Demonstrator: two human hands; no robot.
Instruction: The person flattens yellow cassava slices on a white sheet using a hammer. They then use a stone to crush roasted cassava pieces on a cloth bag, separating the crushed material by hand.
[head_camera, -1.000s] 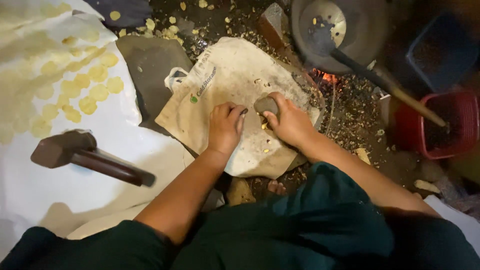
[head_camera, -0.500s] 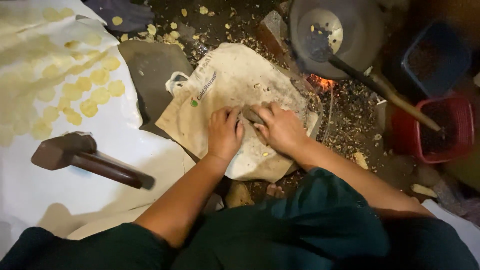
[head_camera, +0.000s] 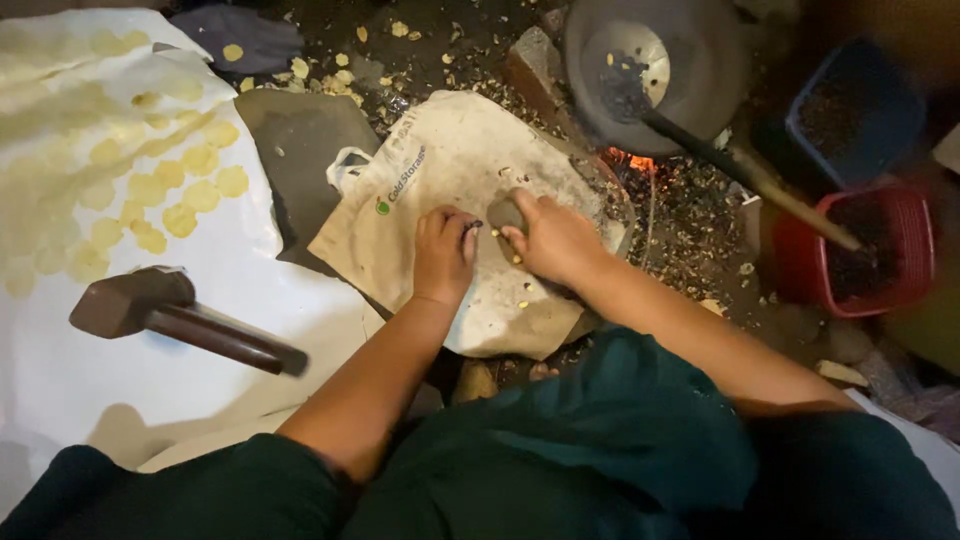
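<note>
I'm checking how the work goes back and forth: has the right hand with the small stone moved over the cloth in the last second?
Yes. The right hand with the stone slid left across the cloth, toward the left hand.

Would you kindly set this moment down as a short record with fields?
Left hand: curled, fingertips on the cloth sack
Right hand: gripping a small dark stone
Work surface: pale cloth sack strewn with small yellowish bits
Hammer: lying on the white sheet, untouched
Yellow flattened discs: spread on the sheet
Behind: round pan, embers, red basket
</note>
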